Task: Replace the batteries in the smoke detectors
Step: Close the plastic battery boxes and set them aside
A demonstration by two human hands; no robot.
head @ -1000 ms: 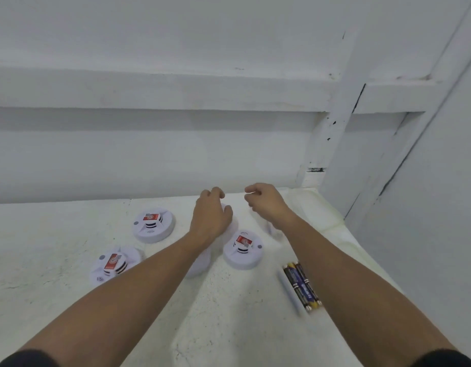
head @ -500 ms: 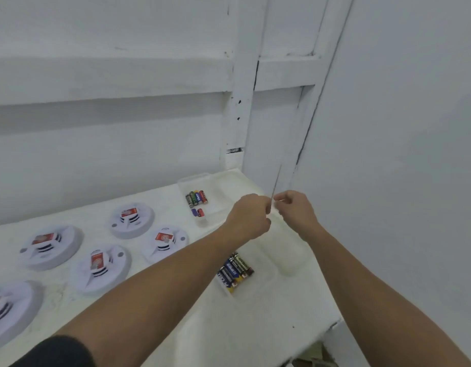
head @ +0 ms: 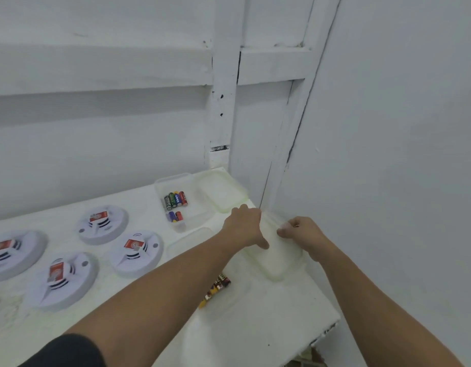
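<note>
Both of my hands are on a translucent plastic lid (head: 280,260) that lies flat on the white table beside the right wall. My left hand (head: 243,226) grips its left edge with the thumb on top. My right hand (head: 300,231) pinches its far right edge with curled fingers. Several white smoke detectors with red-labelled batteries lie face-down at the left: one at the back (head: 103,225), one in the middle (head: 135,251), one nearer (head: 60,279). A clear box (head: 173,180) behind holds several loose batteries (head: 176,200). More batteries (head: 215,287) show in a nearer clear box (head: 186,238), partly hidden under my left forearm.
A second lid (head: 221,192) lies in the back corner by the white post. A fourth detector (head: 11,254) sits at the far left edge. The table's front right edge (head: 332,321) drops off close to the wall on the right.
The view swung right from the detectors to the table's corner. My hands carried the lid, held upright half a second ago, down flat onto the table by the wall.
</note>
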